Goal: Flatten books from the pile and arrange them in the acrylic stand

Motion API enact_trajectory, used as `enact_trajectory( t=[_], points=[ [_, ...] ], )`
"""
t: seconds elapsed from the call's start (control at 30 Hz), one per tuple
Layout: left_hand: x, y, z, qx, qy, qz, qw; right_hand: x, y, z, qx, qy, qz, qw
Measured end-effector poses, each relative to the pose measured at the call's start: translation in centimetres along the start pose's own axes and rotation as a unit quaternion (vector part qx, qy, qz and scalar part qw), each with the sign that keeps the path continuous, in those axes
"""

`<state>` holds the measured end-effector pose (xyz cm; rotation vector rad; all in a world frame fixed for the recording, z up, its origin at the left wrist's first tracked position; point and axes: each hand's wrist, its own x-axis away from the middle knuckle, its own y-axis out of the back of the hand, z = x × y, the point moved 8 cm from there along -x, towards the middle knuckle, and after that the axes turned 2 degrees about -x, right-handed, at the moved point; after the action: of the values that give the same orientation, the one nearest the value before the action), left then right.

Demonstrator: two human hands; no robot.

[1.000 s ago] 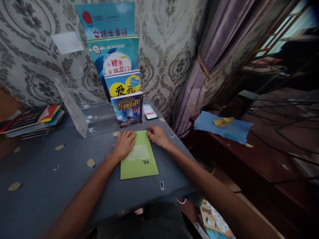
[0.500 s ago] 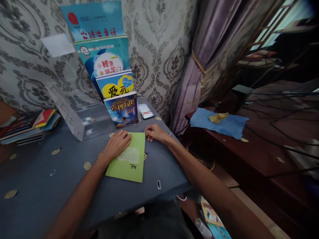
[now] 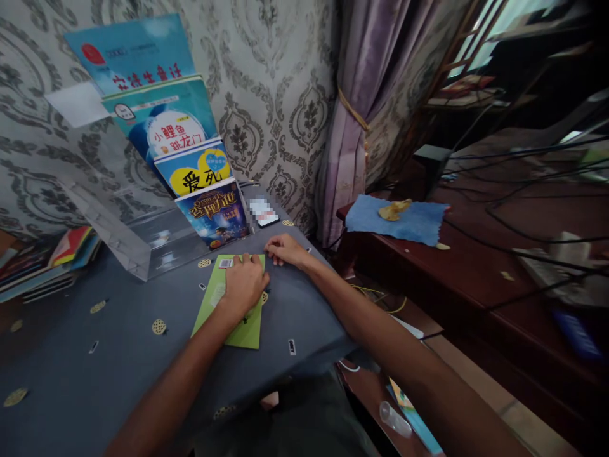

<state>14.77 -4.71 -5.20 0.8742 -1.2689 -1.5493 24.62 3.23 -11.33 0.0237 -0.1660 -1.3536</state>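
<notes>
A green book lies flat on the cloth-covered table, its text panel partly hidden under my left arm. My left hand rests palm down across the book's upper right part, fingers spread and reaching to its far edge. Just right of the far right corner is my right hand, its fingers curled together and nothing visible in them. Beyond both hands, a dark blue book stands at the front of a clear acrylic rack. Behind it rise a yellow-and-blue book, a teal book and a taller blue book.
A phone with a blurred screen lies right of the rack. Stacked books sit at the left. Over the gap to the right is a dark red table with a blue cloth and black cables. A purple curtain hangs behind.
My left hand has slid right across the green book, uncovering a barcode at its upper left. My right hand stays by the far right corner. The view has shifted right.
</notes>
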Motion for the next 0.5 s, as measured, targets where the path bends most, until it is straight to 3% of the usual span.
enact_trajectory(
  t=[0.5],
  points=[
    [0.79, -0.33, 0.02, -0.002, -0.042, 0.012, 0.999, 0.28, 0.12, -0.04, -0.014, 0.015, -0.022, 1.000]
  ],
)
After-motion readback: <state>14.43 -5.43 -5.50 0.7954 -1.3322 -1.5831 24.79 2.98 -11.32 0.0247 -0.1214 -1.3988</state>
